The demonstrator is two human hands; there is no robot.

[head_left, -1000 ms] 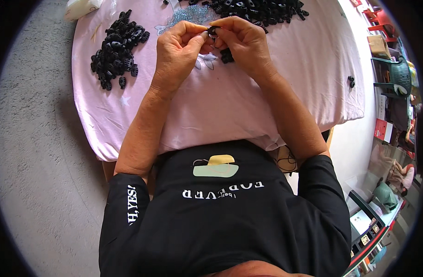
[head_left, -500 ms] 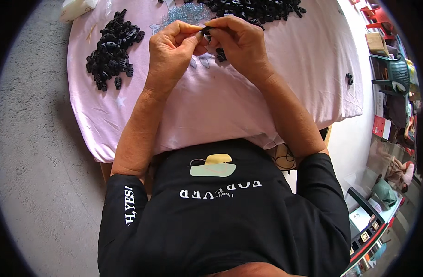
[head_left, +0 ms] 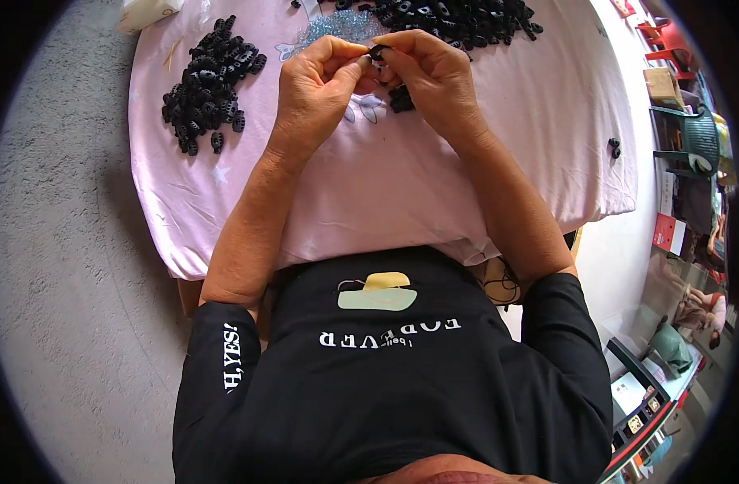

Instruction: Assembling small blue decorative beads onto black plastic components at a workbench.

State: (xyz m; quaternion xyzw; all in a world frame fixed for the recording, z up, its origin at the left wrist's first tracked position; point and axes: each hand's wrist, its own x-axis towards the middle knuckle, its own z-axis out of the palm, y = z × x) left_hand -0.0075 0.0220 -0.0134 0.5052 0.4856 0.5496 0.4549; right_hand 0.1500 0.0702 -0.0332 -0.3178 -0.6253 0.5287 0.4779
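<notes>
Over the far part of the pink-covered table (head_left: 369, 194), both hands meet at one small black plastic piece (head_left: 377, 52). My left hand (head_left: 321, 89) pinches from the left, thumb against forefinger, its fingertips at the piece. My right hand (head_left: 436, 81) grips the piece between thumb and forefinger from the other side. Fingers cover much of the piece, so its exact kind is hidden. A few similar black pieces (head_left: 400, 99) lie on the cloth beside my right hand. Just beyond the hands spreads a heap of tiny shiny, bluish-clear parts (head_left: 337, 27).
One heap of black ribbed pieces (head_left: 208, 93) lies at the left, and a larger black heap (head_left: 458, 20) at the far side. Two loose black pieces (head_left: 615, 148) sit near the right edge. A white package (head_left: 148, 12) is at the far left corner; a green chair (head_left: 696, 141) stands right.
The whole view has shifted slightly, so the table and heaps appear a little farther right. Both hands stay together at the black piece, with only slight finger movement.
</notes>
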